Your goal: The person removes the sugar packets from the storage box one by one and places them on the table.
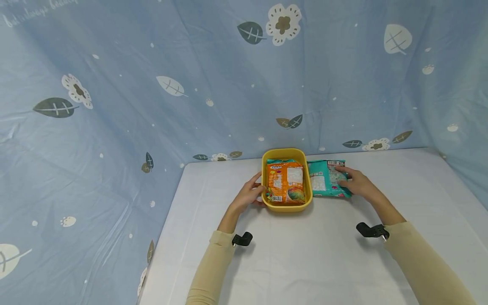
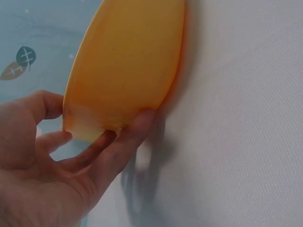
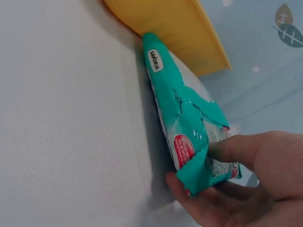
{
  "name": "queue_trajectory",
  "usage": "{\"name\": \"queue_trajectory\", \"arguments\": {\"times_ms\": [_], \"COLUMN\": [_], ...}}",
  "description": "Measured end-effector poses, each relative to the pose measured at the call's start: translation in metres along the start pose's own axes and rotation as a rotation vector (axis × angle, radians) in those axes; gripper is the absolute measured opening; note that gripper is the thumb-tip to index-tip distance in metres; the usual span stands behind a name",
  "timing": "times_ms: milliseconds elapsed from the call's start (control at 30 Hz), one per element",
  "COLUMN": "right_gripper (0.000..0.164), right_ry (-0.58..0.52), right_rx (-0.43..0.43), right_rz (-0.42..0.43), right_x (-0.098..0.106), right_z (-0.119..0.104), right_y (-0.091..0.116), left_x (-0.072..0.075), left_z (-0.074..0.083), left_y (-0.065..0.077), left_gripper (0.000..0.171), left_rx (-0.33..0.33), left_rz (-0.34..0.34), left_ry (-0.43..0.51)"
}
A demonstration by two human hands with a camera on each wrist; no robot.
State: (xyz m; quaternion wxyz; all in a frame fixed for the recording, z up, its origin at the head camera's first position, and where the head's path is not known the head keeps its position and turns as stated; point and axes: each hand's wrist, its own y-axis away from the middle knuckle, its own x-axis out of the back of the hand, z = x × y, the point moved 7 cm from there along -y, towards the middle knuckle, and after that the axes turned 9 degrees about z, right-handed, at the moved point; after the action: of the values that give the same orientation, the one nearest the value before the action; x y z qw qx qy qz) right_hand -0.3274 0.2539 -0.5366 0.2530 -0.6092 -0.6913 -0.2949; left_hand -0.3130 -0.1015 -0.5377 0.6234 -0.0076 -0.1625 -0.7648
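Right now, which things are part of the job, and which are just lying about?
Part of the job:
left hand, holding the yellow bin
right hand, holding the teal packet beside it
orange packet, inside the bin

Just around:
white tabletop
blue leafy cloth

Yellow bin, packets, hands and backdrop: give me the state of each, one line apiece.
Yellow bin: upright, open-topped, holding packets.
Orange packet: lying in the bin.
Teal packet in the bin: mostly covered by the orange one.
Teal Savoria packet: outside the bin, creased; sealed or opened, unclear.
Left hand: gripping the bin's left side.
Right hand: pinching the Savoria packet.
Patterned blue backdrop: hanging, wrinkled.
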Motion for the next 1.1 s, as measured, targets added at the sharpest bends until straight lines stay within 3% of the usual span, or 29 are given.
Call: {"name": "queue_trajectory", "arguments": {"times_ms": [733, 1100], "right_gripper": [0.057, 0.056], "right_ry": [0.088, 0.127], "right_rx": [-0.017, -0.004], "right_rz": [0.062, 0.047], "right_x": [0.013, 0.015], "right_z": [-0.01, -0.013], "right_y": [0.011, 0.015], "left_x": [0.001, 0.001], "left_z": [0.002, 0.0], "left_y": [0.0, 0.001], "left_gripper": [0.066, 0.065], "left_rx": [0.002, 0.001], "left_rz": [0.006, 0.008], "left_ry": [0.021, 0.019]}}
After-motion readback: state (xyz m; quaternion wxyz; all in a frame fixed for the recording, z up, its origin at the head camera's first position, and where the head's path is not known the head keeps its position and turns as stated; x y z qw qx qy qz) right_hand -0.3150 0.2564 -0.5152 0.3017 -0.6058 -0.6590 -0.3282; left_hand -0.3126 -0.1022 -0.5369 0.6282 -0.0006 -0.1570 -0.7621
